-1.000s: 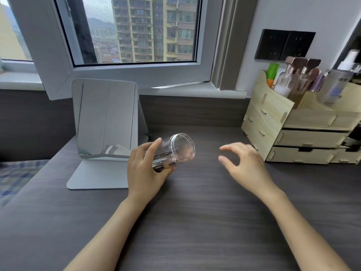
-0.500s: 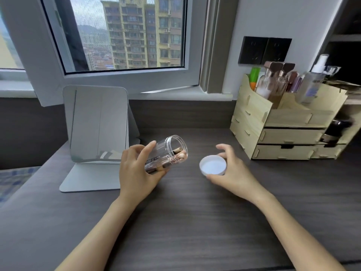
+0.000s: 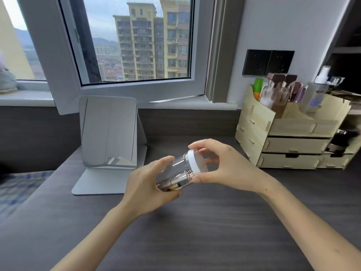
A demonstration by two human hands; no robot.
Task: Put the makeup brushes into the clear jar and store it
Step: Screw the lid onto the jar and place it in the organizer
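My left hand grips the tilted jar, brushes inside; my right hand seats the lid. Next, likely: twist tight, store right of the mirror.

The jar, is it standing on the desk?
No, the jar is tilted above the desk, held by the left hand and right hand.

Clear jar with makeup brushes, white lid on its mouth.
Jar tilted on its side, lid end up and right, held above the desk's middle; metallic brush handles inside.
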